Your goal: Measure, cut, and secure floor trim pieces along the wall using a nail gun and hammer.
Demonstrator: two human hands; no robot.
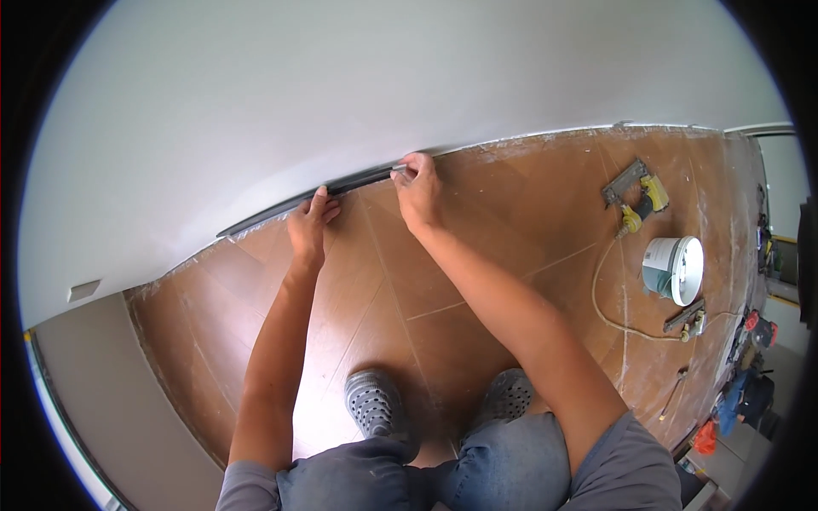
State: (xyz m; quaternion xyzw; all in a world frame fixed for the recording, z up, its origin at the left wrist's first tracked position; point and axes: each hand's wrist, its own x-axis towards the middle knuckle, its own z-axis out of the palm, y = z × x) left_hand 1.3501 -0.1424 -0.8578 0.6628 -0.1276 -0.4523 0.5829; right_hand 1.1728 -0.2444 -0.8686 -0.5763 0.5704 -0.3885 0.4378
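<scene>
Head view: the right grip (417,194) is nearly closed, thumb and finger pinching the right end of a dark strip (362,179) along the foot of the pale wall (409,77); the left grip (307,226) has its thumb against the strip, its closure impossible to tell. Well right of both grips, a yellow-and-grey tool (653,194) and white bucket (661,264) rest on the brown floor (511,221).
</scene>
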